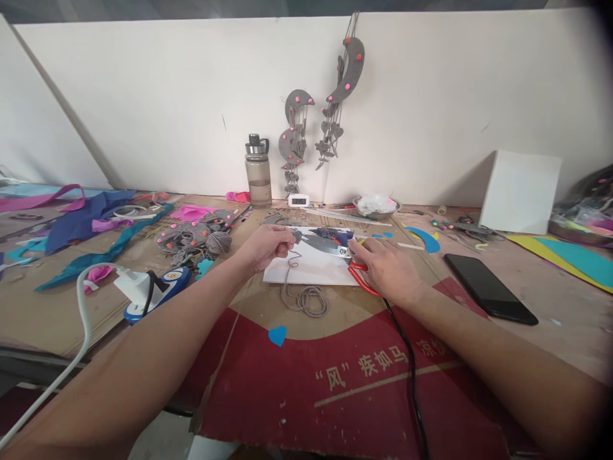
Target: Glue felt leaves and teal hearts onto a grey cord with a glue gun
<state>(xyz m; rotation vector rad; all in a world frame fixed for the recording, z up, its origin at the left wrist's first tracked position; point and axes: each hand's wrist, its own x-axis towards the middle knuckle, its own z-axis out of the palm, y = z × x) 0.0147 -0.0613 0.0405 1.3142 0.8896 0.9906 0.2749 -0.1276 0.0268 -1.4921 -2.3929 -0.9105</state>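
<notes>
Your left hand pinches grey cord; right hand grips red scissors. Bottle part full of liquid; bowl holds white stuff; cardboard reads "风".

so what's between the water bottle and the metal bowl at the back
A small white digital clock sits between the water bottle and the metal bowl, seen in the head view.

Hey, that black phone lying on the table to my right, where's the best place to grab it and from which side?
Probably by its two long edges near the middle, coming down from above. The black phone lies flat, screen up, on the table, angled away, with bare surface along both sides for fingertips. The right hand is nearest, though it rests on red-handled scissors.
</notes>
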